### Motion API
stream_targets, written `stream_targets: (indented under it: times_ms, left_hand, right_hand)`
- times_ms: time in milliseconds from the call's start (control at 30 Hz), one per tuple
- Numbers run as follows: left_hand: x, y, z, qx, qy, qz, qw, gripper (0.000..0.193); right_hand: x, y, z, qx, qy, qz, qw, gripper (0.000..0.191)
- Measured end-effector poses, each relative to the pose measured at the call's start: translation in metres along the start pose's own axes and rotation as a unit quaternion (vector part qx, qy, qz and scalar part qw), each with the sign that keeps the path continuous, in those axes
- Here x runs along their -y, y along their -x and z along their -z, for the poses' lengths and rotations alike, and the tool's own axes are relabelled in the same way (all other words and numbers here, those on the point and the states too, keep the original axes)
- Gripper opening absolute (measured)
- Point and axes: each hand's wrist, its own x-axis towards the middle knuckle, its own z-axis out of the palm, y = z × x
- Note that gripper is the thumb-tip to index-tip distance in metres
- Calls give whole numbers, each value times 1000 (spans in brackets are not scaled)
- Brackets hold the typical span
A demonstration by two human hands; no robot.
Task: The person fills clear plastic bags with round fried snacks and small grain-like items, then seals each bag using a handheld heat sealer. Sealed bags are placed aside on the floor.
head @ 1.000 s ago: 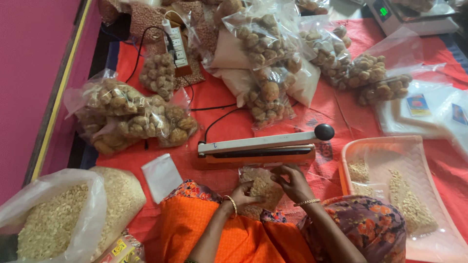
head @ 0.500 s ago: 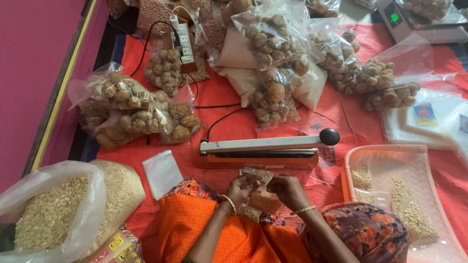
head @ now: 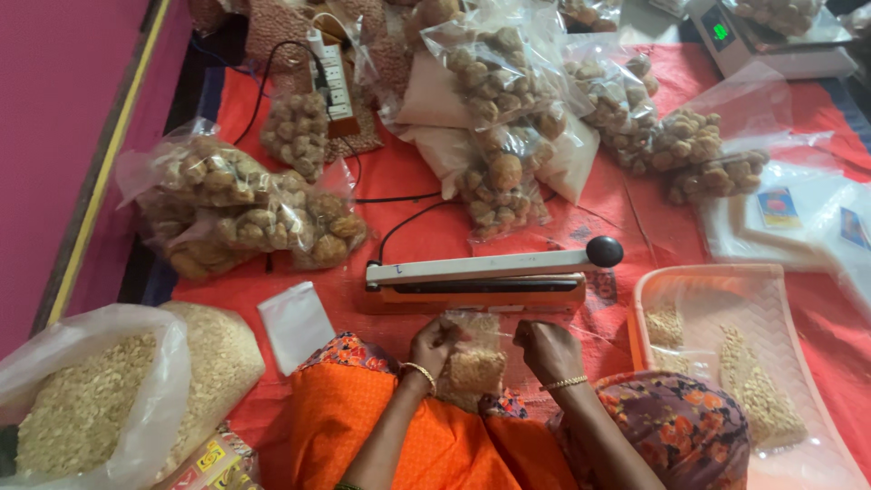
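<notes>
I hold a small clear bag of brown snack pieces [head: 476, 367] over my lap. My left hand [head: 432, 342] grips its top left corner and my right hand [head: 547, 349] grips its top right corner. The bag's open edge lies just in front of the orange heat sealer [head: 476, 281], whose lever arm with a black knob [head: 604, 251] is down. Gold bangles show on both wrists.
A pink tray [head: 703, 290] with loose crumbs lies at my right. A large sack of grain [head: 100, 399] stands at my left beside an empty pouch [head: 295, 325]. Filled bags of brown balls [head: 245, 213] cover the red cloth beyond. A scale [head: 771, 41] sits far right.
Both hands have drawn the small bag's top edge apart and raised it closer to the sealer. The view has shifted slightly.
</notes>
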Motion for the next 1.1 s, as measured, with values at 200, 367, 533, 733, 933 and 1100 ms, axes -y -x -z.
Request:
stream_targets:
  times_ms: [200, 367, 533, 733, 933, 1100]
  left_hand:
    - [-6, 0, 10, -115, -82, -16, 990, 13]
    - [-2, -1, 15, -139, -110, -66, 982, 18]
    - [9, -3, 13, -91, -136, -14, 986, 26]
    - [5, 1, 12, -53, -148, 52, 986, 27]
    - [-3, 3, 8, -6, -143, 138, 980, 35]
    - [1, 2, 5, 56, -156, 123, 978, 40]
  right_hand:
    - [-5, 2, -4, -12, -23, -13, 1000, 11]
    - [1, 6, -4, 59, -61, -9, 996, 14]
    - [6, 7, -3, 179, -113, 25, 977, 26]
    - [7, 8, -2, 212, -124, 19, 969, 31]
    - [4, 8, -2, 203, -117, 29, 972, 35]
    - [0, 7, -4, 207, -116, 36, 971, 34]
